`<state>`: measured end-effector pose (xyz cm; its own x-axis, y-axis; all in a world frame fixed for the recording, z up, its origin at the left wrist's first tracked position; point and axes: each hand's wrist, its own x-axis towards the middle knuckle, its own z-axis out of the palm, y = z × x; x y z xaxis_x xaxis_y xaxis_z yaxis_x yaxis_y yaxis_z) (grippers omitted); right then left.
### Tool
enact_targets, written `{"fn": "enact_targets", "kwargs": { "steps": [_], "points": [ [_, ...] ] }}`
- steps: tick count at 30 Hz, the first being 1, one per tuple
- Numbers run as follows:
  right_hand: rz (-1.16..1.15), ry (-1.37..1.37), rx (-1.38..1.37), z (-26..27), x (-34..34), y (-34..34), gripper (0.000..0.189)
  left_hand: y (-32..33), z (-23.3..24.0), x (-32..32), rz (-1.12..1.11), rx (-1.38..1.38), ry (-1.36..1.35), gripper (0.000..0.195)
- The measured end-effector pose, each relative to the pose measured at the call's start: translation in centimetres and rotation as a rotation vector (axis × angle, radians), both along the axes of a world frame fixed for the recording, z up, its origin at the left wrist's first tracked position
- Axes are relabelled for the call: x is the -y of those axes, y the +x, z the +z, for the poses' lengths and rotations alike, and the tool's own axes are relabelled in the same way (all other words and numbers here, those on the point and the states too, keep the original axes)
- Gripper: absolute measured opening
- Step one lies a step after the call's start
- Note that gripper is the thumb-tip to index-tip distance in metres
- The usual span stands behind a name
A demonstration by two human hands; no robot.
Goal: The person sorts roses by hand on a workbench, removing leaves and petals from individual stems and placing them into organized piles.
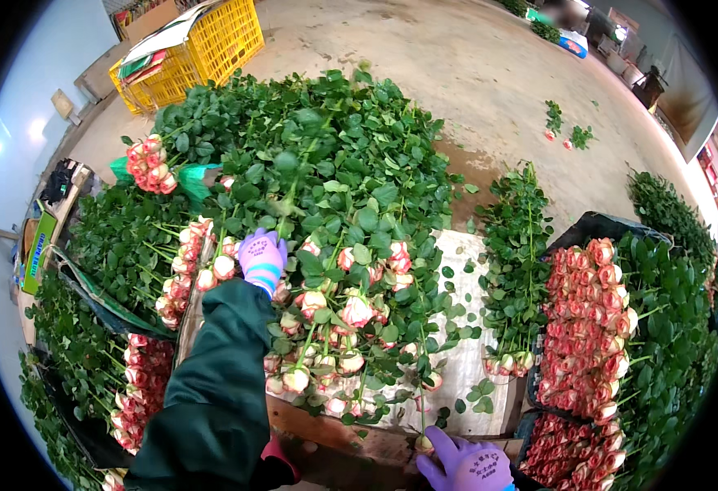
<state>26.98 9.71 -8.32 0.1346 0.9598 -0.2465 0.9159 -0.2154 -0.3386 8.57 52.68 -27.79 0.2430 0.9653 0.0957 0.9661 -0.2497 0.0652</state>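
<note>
My left hand (262,258), in a purple glove with blue cuff stripes, grips a rose stem (283,226). Leaves farther up that stem are blurred. Under and around it lies a large heap of leafy cut roses (359,184), their pink-and-cream blooms (356,312) facing me. At the near edge, my right hand (472,463), gloved alike, has thumb and finger around a single rose bloom (423,444). That rose's stem runs straight away from me, over the white sheet (479,402) on the wooden bench. The right palm is hidden.
Stacked rose bundles (580,331) stand in black crates at right; a smaller bunch (515,276) lies beside them. More bundles (144,386) fill the left side. A bunch (150,164) rests at the heap's left end. Beyond stand a yellow plastic crate (224,43) and dropped roses (553,119).
</note>
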Motion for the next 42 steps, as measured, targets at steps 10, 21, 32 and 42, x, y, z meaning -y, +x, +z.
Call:
{"fn": "enact_targets", "kwargs": {
  "steps": [10,21,32,42],
  "points": [
    [-0.006,0.069,-0.427,1.5,0.6,-3.2,0.041,-4.1,23.5,21.3,-0.174,1.195,-1.068,0.031],
    [-0.569,0.35,-1.162,2.9,-0.3,-7.8,0.03,-5.5,25.0,39.0,-0.255,0.814,-1.109,0.029],
    [-0.598,0.535,-1.819,4.3,1.4,-4.9,0.034,-5.4,20.2,38.1,-0.528,1.081,-0.661,0.034],
    [-0.592,0.55,-1.929,3.7,0.1,-4.6,0.043,-4.1,22.0,38.0,-0.921,0.954,-0.594,0.059]
  ]
}}
